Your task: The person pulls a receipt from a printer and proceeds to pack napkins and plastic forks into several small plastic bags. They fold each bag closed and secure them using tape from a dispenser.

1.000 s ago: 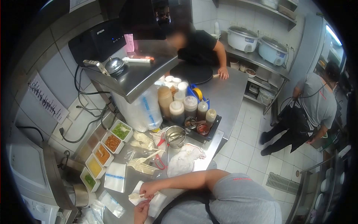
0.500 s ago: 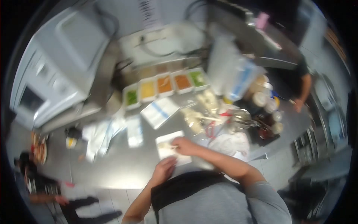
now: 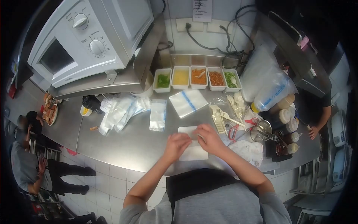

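A white rectangular tray or board (image 3: 194, 154) lies on the steel counter in front of me. My left hand (image 3: 176, 146) is over its left side, fingers drawn together in a pinch. Over its right side is my right hand (image 3: 209, 139), also pinched, with the fingertips of both hands close to each other. Whatever is between the fingers is too small or hidden to make out. Just beyond lie a clear plastic bag with a blue stripe (image 3: 188, 103) and a smaller clear packet (image 3: 158, 115).
Several white tubs of chopped food (image 3: 181, 77) line the back. Plastic forks (image 3: 220, 118), red-handled scissors (image 3: 233, 132), a metal pot (image 3: 261, 130), a cloth (image 3: 248, 152) and bottles (image 3: 285, 116) stand right. Plastic bags (image 3: 121, 114) lie left, below a microwave (image 3: 78, 44). Other people stand at both sides.
My view has shifted and sharpened. My right hand has moved from reaching over the white tray to pinching beside my left hand, which has risen from its near edge.
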`<action>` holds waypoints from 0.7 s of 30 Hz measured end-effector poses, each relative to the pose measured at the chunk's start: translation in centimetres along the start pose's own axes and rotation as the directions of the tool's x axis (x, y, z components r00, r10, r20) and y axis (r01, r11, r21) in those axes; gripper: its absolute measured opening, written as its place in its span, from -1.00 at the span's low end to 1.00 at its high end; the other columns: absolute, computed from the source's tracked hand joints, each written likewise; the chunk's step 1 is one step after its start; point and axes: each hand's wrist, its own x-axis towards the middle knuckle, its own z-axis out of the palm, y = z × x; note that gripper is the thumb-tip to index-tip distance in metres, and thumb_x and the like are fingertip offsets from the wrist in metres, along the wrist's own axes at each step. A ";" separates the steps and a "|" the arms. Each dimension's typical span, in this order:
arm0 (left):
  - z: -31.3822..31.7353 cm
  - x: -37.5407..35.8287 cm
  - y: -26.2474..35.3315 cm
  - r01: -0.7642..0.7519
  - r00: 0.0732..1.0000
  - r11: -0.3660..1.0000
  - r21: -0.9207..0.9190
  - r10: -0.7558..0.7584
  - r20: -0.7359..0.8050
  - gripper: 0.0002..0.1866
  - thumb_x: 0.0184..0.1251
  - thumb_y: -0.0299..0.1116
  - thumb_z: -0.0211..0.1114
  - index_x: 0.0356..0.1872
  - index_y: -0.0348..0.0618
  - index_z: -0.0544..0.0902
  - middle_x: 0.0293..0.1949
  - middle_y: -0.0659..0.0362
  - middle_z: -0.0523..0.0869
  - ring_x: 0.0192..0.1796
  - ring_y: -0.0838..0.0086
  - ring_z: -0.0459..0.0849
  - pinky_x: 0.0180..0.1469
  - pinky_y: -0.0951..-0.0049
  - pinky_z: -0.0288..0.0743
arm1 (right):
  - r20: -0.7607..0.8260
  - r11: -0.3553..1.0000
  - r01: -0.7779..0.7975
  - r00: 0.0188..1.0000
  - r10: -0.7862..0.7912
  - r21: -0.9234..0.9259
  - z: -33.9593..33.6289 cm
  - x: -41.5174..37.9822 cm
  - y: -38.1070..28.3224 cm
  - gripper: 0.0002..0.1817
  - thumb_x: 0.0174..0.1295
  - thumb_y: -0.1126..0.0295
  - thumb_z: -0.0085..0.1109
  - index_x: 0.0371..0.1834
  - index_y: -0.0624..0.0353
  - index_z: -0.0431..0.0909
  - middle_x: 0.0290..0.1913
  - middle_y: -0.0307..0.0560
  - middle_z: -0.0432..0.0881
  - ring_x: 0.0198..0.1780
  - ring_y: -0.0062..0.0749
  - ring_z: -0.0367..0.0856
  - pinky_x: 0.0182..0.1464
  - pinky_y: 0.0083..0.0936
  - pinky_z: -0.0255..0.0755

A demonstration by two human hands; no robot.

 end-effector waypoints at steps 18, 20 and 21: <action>-3.9 1.5 -2.2 0.147 0.976 0.986 0.074 -0.133 -0.173 -0.49 -0.02 -0.51 0.32 0.07 -0.05 0.53 0.12 0.09 0.45 0.20 0.20 0.38 0.19 0.14 0.18 | 0.259 0.850 -0.359 0.926 0.274 0.386 3.0 0.4 4.6 -0.58 0.08 0.62 0.04 0.08 0.24 0.45 -0.07 -0.06 0.60 -0.02 -0.29 0.57 0.01 -0.44 0.46; -4.4 1.0 -1.5 0.155 0.981 0.983 0.094 -0.143 -0.129 -0.41 -0.04 -0.50 0.34 0.15 -0.02 0.48 0.21 0.07 0.37 0.29 0.14 0.29 0.23 0.12 0.15 | 0.568 0.328 -0.625 0.781 0.259 0.709 1.3 0.7 4.4 -0.61 0.19 0.57 0.03 0.13 0.29 0.42 -0.08 -0.12 0.60 -0.04 -0.57 0.56 0.00 -0.60 0.43; -4.5 0.7 -1.3 0.097 0.995 0.995 0.032 -0.096 -0.018 -0.42 -0.06 -0.49 0.36 0.12 -0.04 0.52 0.27 0.06 0.29 0.34 0.12 0.18 0.26 0.10 0.13 | 0.571 0.324 -0.627 0.779 0.260 0.708 1.3 0.4 4.4 -0.61 0.19 0.57 0.03 0.13 0.29 0.42 -0.08 -0.12 0.60 -0.04 -0.57 0.56 0.00 -0.60 0.43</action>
